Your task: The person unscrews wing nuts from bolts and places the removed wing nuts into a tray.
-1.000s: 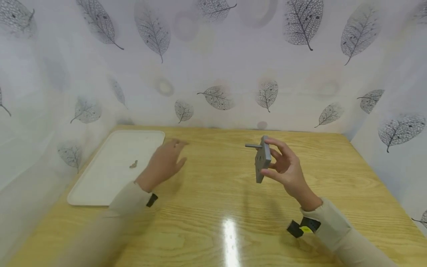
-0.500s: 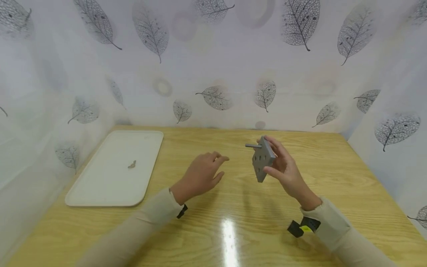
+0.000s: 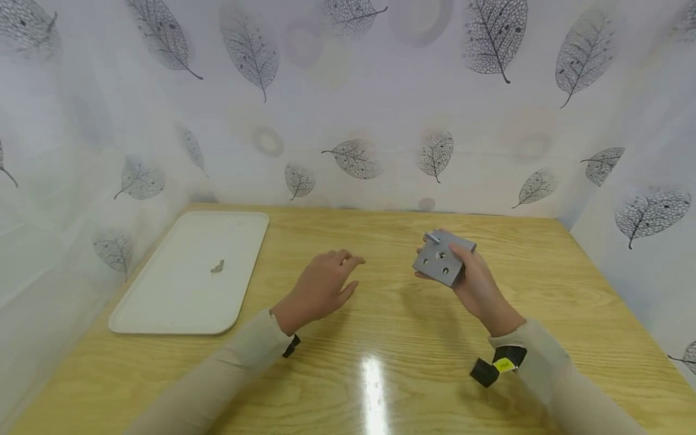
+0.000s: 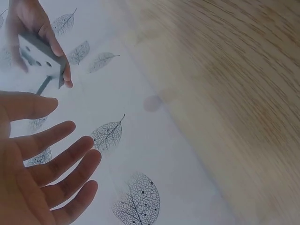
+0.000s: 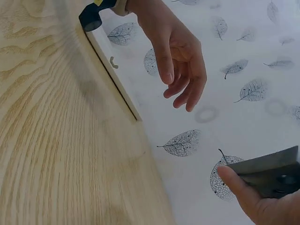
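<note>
My right hand (image 3: 481,290) grips a grey block-like plate (image 3: 437,264) above the right half of the table, thumb across its upper face. Several round holes run through the plate, and a thin grey pin (image 3: 432,238) sticks out near its far left corner. In the left wrist view, the pin (image 4: 44,85) points away from the plate (image 4: 42,54). Left of the plate, my left hand (image 3: 321,287) hovers over the table with nothing in it. Its fingers are loosely spread, as the left wrist view shows. The plate's underside is mostly hidden by my right fingers.
A white tray (image 3: 179,302) lies on the left of the wooden table (image 3: 326,374). On it rests a small brownish-grey piece (image 3: 217,266), too small to identify. A leaf-printed white curtain (image 3: 359,109) hangs behind and beside the table.
My left hand has come from beside the tray rightward to mid-table. My right hand has turned the plate from on edge to nearly flat, with its holed face upward.
</note>
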The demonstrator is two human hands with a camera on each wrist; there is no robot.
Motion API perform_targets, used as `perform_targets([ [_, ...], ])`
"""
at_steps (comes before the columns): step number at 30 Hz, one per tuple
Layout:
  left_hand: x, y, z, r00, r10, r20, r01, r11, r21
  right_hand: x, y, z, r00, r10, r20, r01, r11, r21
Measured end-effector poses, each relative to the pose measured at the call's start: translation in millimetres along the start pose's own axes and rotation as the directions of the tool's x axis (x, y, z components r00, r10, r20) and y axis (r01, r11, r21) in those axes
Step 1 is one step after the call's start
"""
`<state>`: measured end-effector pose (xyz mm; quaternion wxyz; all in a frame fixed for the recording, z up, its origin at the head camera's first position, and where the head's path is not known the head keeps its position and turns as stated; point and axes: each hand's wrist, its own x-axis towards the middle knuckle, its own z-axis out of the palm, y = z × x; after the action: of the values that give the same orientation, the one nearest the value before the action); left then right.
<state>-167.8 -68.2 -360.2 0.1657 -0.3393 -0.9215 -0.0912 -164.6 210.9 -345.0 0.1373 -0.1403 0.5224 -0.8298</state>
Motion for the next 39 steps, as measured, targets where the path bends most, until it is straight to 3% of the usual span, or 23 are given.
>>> perform_targets([
  [5,-0.6,-3.0,0.8,1.000,0.002,-0.008,-0.001,1.000,0.007,6,0,-13,0.995,0.092,-0.025,-0.086,0.980,0.177],
  [9,-1.5,-4.6,1.2,1.000,0.000,-0.012,0.000,1.000,0.005,13,-2,-27,0.974,0.215,-0.072,-0.195,0.957,0.216],
  [16,-6.7,-11.1,-2.1,1.000,-0.003,0.024,0.002,0.999,0.032,27,-3,-56,0.904,0.312,-0.292,-0.313,0.949,0.045],
  [22,-13.5,-18.8,-5.2,0.998,-0.039,0.044,0.037,0.998,0.048,39,-4,-88,0.843,0.372,-0.389,-0.370,0.925,0.084],
  [26,-16.6,-21.9,-5.5,0.999,-0.050,0.021,0.049,0.997,0.054,44,-5,-101,0.786,0.366,-0.498,-0.429,0.903,-0.013],
  [28,-17.4,-22.5,-5.9,0.998,-0.057,0.011,0.056,0.997,0.049,45,-5,-105,0.774,0.348,-0.529,-0.449,0.891,-0.071],
  [34,-16.2,-21.8,-7.1,0.998,-0.057,0.000,0.057,0.997,0.047,49,-2,-113,0.781,0.343,-0.522,-0.480,0.864,-0.149],
  [36,-15.3,-21.0,-7.8,0.999,-0.051,-0.002,0.051,0.998,0.043,49,1,-117,0.771,0.329,-0.545,-0.509,0.833,-0.218],
  [39,-14.1,-20.1,-8.3,0.999,-0.047,-0.003,0.047,0.998,0.047,49,4,-121,0.759,0.285,-0.585,-0.556,0.752,-0.354],
])
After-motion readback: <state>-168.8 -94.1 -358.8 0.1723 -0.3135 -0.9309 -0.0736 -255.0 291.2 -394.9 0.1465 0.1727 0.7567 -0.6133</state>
